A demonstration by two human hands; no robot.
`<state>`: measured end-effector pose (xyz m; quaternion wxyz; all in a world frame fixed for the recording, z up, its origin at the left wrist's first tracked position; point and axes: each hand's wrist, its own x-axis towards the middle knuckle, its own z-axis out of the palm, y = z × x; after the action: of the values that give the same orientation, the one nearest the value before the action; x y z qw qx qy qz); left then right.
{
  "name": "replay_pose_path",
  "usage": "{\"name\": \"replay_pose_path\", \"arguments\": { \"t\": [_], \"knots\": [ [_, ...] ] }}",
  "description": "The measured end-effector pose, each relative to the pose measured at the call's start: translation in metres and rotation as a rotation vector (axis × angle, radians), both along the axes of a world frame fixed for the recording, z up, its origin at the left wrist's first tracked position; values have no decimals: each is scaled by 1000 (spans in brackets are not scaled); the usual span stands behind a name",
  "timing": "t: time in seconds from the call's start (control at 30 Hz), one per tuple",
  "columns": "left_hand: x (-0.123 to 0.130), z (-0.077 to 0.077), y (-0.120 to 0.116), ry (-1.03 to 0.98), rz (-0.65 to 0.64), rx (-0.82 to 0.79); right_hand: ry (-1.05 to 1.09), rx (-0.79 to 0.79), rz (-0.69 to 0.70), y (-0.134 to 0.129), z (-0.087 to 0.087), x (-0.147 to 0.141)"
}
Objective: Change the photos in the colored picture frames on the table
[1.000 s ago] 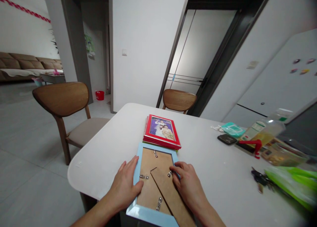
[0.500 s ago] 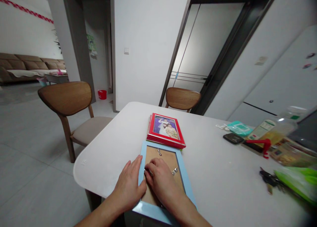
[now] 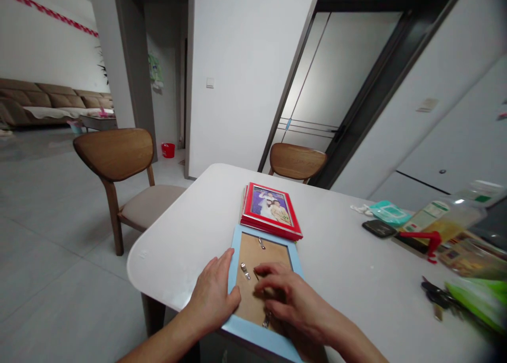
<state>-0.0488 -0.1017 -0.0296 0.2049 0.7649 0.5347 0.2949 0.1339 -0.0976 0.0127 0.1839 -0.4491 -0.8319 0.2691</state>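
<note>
A light blue picture frame (image 3: 234,247) lies face down on the near part of the table, its brown backing board (image 3: 273,252) showing. Metal turn clips sit at the top (image 3: 261,242), the left (image 3: 245,271) and the bottom (image 3: 266,321) of the board; my right hand covers its right side. Along the frame's left edge rests my left hand (image 3: 214,289), fingers stretched out and thumb on the border. My right hand (image 3: 293,297) hovers over the middle of the board, fingers loosely curved and apart, with nothing visible in them.
Just beyond the frame lies a stack of red picture frames (image 3: 273,210), the top one holding a photo. To the right are a black wallet-like item (image 3: 379,228), a wipes pack (image 3: 390,213), a bottle (image 3: 439,218), a red object (image 3: 430,241) and keys (image 3: 435,297). Wooden chairs (image 3: 114,154) stand around.
My right hand has moved off the left clip toward the right, and its fingers have spread. The left clip is now uncovered, angled on the backing. My left hand stays at the frame's left edge.
</note>
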Motion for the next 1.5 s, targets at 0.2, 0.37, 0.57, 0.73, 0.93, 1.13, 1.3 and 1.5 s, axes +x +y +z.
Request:
{"name": "replay_pose_path", "arguments": {
  "t": [0.2, 0.37, 0.57, 0.73, 0.93, 1.13, 1.3, 1.5],
  "knots": [
    [1, 1, 1, 45, 20, -7, -90, 6, 25, -20, -1, 13],
    [1, 1, 2, 42, 19, -9, -111, 127, -31, -23, -12, 9],
    [0, 1, 0, 28, 27, 3, -33, 177, -66, -15, -17, 3],
    [0, 5, -1, 16, 32, -13, -83, 292, -371, 34, -19, 3],
    [0, 7, 0, 14, 16, -29, -167, 339, -433, 73, -35, -6],
    [0, 4, -2, 33, 29, -24, -168, 326, -435, 45, -25, 4],
    [2, 3, -2, 50, 43, -7, -186, 137, -350, -2, -19, 9],
    [1, 2, -2, 9, 35, -35, -115, 83, -401, -5, -11, 5]
  ]
}}
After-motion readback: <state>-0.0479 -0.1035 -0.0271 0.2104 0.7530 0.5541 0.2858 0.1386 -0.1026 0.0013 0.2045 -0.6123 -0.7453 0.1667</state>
